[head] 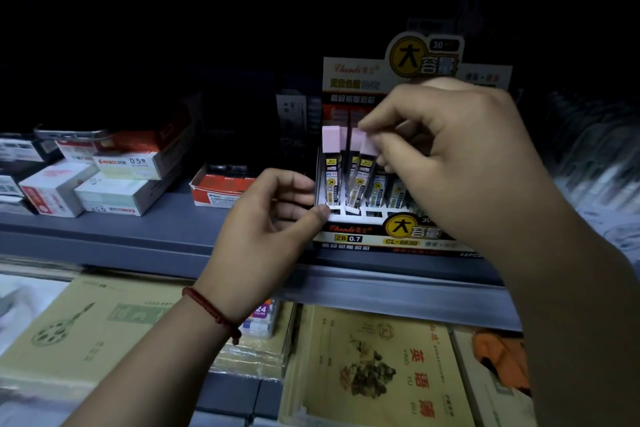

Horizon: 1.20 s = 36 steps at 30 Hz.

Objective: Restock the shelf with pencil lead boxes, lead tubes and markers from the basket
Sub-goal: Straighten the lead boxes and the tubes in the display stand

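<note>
The right hand [460, 156] pinches a lead tube [364, 168] by its pink cap, tilted in the display box [363, 239] (marked 2B 0.7). Below and to its left, the left hand [263, 229] grips that box's front corner on the shelf [138, 236].

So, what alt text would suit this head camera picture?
A person's right hand pinches a pink-capped lead tube in a cardboard display box on a dim shop shelf, while the left hand grips the box's corner. To the left sit small boxes; workbooks lie below.
</note>
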Tool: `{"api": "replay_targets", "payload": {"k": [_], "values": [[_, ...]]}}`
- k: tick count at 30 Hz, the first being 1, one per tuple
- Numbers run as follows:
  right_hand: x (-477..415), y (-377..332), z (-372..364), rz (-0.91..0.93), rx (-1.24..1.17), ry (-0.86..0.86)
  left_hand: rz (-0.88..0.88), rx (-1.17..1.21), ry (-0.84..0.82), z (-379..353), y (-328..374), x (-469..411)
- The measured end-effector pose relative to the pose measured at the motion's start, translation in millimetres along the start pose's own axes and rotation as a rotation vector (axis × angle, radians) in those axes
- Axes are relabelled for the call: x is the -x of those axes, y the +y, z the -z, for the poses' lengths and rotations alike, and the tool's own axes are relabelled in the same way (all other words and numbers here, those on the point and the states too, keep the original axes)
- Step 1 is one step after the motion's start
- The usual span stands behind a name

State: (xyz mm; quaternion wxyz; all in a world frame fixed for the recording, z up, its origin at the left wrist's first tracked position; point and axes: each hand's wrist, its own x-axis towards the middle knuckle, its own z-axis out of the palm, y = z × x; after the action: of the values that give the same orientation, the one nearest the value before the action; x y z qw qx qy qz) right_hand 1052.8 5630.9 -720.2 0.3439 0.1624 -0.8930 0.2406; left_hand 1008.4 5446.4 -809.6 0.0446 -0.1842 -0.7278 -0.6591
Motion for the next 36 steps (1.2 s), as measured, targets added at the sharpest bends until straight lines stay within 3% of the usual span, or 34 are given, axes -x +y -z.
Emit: {"api": "replay_targets", "payload": {"k": [15, 31, 36], "values": [[-4, -2, 10, 0.007, 0.017, -0.176, -0.008, -0.006, 0.008, -2, 0, 0], [1, -11, -21, -0.007, 0.127, 0.078, -0.012, -0.012, 0.008, -2, 1, 0], [-1, -6, -16, -0.047, 0.087, 0.062, -0.016, -0.016, 0.005, -2, 1, 0]]}}
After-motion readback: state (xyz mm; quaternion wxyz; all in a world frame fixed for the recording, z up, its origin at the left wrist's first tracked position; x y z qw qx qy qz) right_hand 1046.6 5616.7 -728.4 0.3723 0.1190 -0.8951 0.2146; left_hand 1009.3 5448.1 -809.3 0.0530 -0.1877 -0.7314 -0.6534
